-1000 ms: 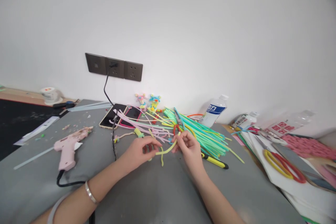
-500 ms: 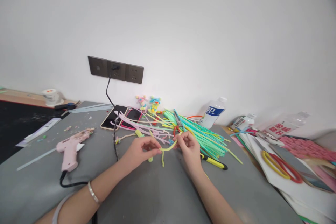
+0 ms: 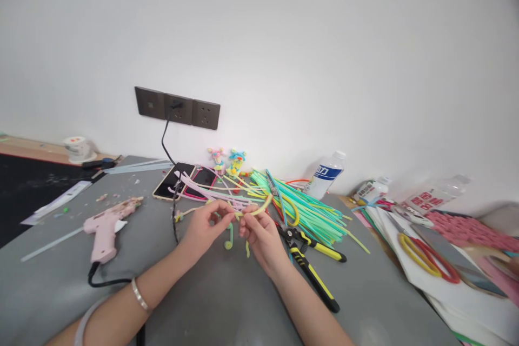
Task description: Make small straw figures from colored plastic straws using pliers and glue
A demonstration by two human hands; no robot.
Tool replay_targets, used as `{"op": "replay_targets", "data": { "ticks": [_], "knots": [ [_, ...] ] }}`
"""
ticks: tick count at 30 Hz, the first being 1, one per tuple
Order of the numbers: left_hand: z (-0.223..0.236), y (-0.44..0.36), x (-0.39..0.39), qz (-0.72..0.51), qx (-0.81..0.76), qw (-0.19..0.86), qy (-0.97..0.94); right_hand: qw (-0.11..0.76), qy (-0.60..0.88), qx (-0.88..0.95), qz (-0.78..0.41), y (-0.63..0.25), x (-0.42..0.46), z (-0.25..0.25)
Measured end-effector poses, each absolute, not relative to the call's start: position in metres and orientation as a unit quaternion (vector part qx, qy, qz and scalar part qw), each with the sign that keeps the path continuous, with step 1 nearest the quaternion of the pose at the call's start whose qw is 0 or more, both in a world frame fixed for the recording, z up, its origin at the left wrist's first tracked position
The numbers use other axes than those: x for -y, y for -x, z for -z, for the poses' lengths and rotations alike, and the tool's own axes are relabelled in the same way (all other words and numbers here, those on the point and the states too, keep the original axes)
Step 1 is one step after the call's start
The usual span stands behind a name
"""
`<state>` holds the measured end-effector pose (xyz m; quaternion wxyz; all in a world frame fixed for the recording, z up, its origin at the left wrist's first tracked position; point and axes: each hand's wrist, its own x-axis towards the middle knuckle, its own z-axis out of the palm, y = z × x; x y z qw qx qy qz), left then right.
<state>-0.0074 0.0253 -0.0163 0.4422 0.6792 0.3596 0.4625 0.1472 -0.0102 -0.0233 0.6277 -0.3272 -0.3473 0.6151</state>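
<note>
From afar I'm counting one left hand (image 3: 205, 227), one right hand (image 3: 263, 235), one held stem (image 3: 263, 206), one glue gun (image 3: 103, 235), two side-by-side phones (image 3: 167, 184), two figures (image 3: 236, 163), three bottles (image 3: 324, 175) and one pair of yellow-handled pliers (image 3: 302, 259).

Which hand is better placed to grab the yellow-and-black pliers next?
Right hand, most likely: the pliers lie on its outer side, while the left hand is farther off. The right would first have to release the yellow stem.
</note>
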Motion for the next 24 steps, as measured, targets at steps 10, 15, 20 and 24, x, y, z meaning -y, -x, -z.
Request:
{"op": "replay_targets", "data": {
  "ticks": [10, 15, 20, 24],
  "knots": [
    [0.017, 0.006, -0.026, -0.495, -0.266, 0.522, -0.641, 0.609, 0.318, 0.326, -0.650, -0.154, 0.018, 0.020],
    [0.018, 0.009, -0.027, -0.471, -0.259, 0.503, -0.677, 0.617, 0.305, 0.319, -0.651, -0.155, 0.021, 0.015],
    [0.015, 0.010, -0.024, -0.417, -0.243, 0.493, -0.724, 0.608, 0.313, 0.312, -0.659, -0.160, 0.020, 0.014],
    [0.013, 0.007, -0.023, -0.398, -0.249, 0.519, -0.714, 0.606, 0.322, 0.318, -0.654, -0.162, 0.018, 0.018]
  ]
}}
